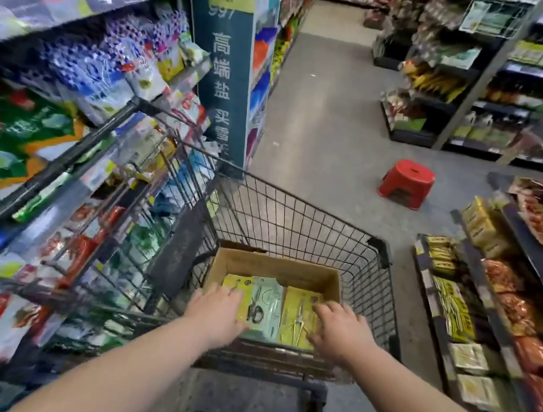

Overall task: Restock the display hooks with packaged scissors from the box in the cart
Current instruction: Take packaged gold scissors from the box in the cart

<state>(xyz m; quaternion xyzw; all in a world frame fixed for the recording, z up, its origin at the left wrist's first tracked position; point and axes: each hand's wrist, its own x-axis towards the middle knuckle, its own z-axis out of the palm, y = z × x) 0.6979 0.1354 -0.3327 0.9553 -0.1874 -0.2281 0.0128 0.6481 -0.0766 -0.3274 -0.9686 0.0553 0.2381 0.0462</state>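
Observation:
A black wire cart (pixel 299 216) stands in the aisle in front of me. An open cardboard box (pixel 275 268) sits at the cart's near end. It holds packaged scissors on yellow and pale green cards (pixel 270 309), lying flat. My left hand (pixel 215 309) rests flat on the left yellow pack with its fingers spread. On the right yellow pack lies my right hand (pixel 340 329), also flat, fingers apart. Neither hand is closed round a pack. No display hooks are in view.
Shelves of bagged goods (pixel 68 110) press close on the cart's left, with a tall blue sign (pixel 225 72) at their end. Low shelves of packets (pixel 492 304) run along the right. A red plastic stool (pixel 406 183) stands on the grey floor ahead.

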